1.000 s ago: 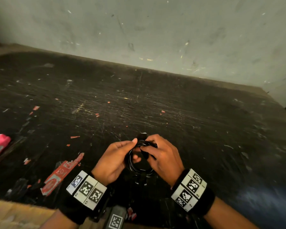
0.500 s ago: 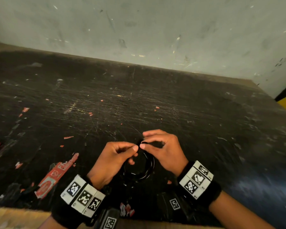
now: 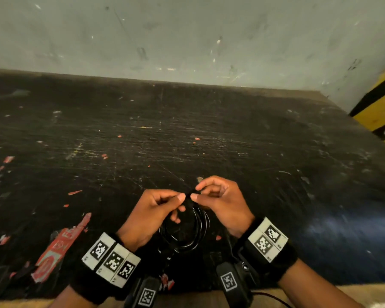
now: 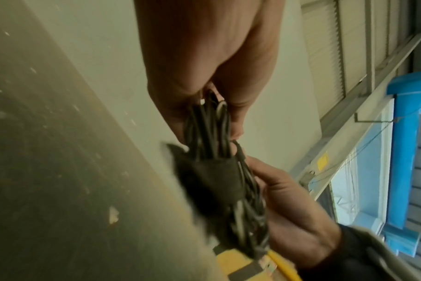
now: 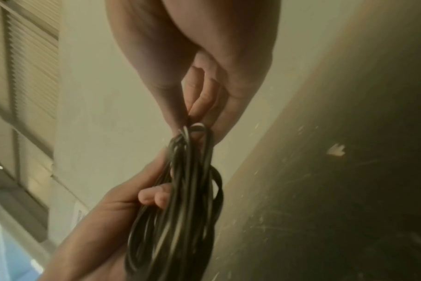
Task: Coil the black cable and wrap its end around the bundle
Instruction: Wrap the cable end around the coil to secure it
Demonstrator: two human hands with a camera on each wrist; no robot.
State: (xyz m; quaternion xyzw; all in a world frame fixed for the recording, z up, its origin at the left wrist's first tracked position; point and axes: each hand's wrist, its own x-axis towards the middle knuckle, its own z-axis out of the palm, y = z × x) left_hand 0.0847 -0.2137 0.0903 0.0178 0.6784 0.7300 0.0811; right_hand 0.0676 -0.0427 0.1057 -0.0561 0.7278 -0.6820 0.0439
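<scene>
The black cable hangs as a round coil of several loops between my two hands, just above the scratched black table. My left hand pinches the top of the coil, thumb and fingers curled round the loops. My right hand pinches the same spot from the right. In the left wrist view a black strap sits around the bundled cable. The right wrist view shows the cable loops gathered between both hands' fingertips.
A red torn sticker lies on the table at the lower left, with small red scraps scattered around. A grey wall backs the table. A yellow and black object stands at the right edge.
Both hands shifted a little and closed in at the top of the coil. The pink object at the left has left the view as the head turned right.
</scene>
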